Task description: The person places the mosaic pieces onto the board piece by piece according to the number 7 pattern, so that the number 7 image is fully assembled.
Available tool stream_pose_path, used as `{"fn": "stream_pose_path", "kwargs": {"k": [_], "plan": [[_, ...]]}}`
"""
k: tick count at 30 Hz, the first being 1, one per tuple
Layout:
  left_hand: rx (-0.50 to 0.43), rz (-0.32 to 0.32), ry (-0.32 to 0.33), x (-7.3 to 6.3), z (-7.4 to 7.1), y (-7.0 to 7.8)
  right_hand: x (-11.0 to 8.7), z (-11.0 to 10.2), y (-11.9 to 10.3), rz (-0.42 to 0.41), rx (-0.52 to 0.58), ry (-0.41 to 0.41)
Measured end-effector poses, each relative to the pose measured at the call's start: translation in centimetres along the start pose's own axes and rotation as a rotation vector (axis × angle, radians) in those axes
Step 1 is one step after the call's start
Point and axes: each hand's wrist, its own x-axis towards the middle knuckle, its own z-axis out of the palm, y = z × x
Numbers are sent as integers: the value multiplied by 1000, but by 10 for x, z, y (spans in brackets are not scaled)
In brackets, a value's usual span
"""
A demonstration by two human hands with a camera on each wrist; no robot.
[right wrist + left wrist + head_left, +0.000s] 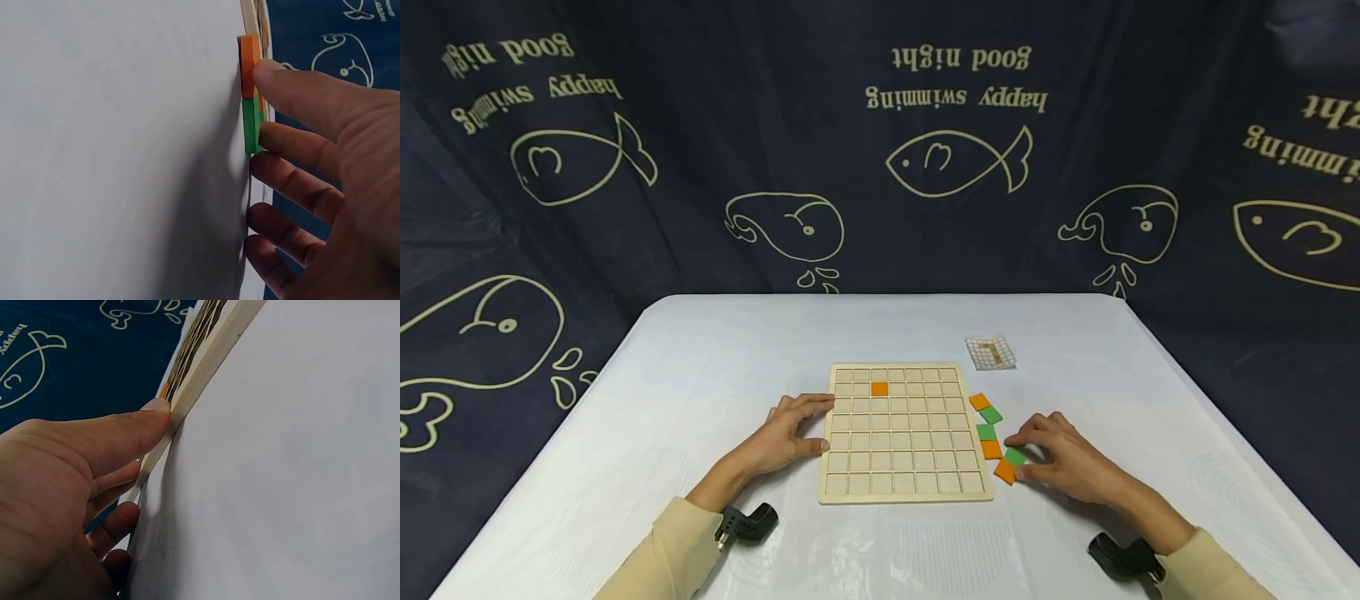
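Observation:
A pale wooden board (925, 460) with a grid of square cells lies flat on the table. One orange tile (879, 389) sits in a cell of its second row from the back. My left hand (775, 442) touches the board's left side, thumb (140, 428) at the edge and fingers spread farther back. To the right of the board, my right hand (1067, 462) is over a green tile (250, 125) and an orange tile (248, 65) lying end to end. Its thumb (281, 78) is at the orange tile, its index finger beside the green one.
Along the board's right side lie more tiles: a green tile (986, 432) with an orange tile (992, 450), and farther back another orange tile (979, 402) with a green tile (992, 415). Behind them, a small printed grid card (981, 355) rests on the white tablecloth (737, 342).

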Motion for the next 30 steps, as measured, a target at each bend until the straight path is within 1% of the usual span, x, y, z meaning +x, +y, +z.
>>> {"fn": "stream_pose_path", "kwargs": {"k": [9, 15, 18, 30], "plan": [[4, -4, 1, 0, 0, 1, -8, -2, 3, 20, -31, -15], [4, -9, 2, 0, 0, 1, -12, -3, 8, -14, -23, -2], [7, -11, 4, 0, 0, 1, -13, -4, 9, -16, -17, -6], [-6, -9, 0, 0, 1, 0, -14, -4, 9, 17, -28, -6]]}}
